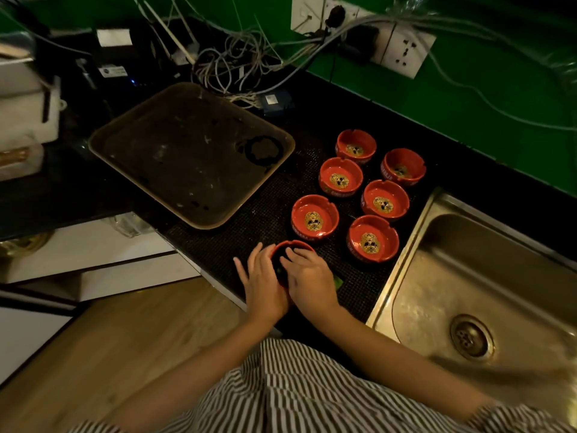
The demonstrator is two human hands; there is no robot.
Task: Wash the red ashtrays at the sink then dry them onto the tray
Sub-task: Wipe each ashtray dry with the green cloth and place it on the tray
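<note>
Several red ashtrays with gold emblems sit on the black counter mat, the nearest loose ones being one ashtray [315, 218] and another [372, 238]. One more red ashtray [293, 246] sits at the mat's front edge between my hands. My left hand [261, 282] cups its left side, fingers curled round the rim. My right hand [309, 278] lies over its top and right side, hiding most of it. A brown tray [131, 142] lies to the left with a dark ring mark. The steel sink [443, 276] is on the right.
A tangle of cables and wall sockets [402, 46] runs along the green back wall. White boxes [28, 104] stand at the far left. A small green item [337, 281] peeks out under my right hand. The counter edge drops to a wooden floor below.
</note>
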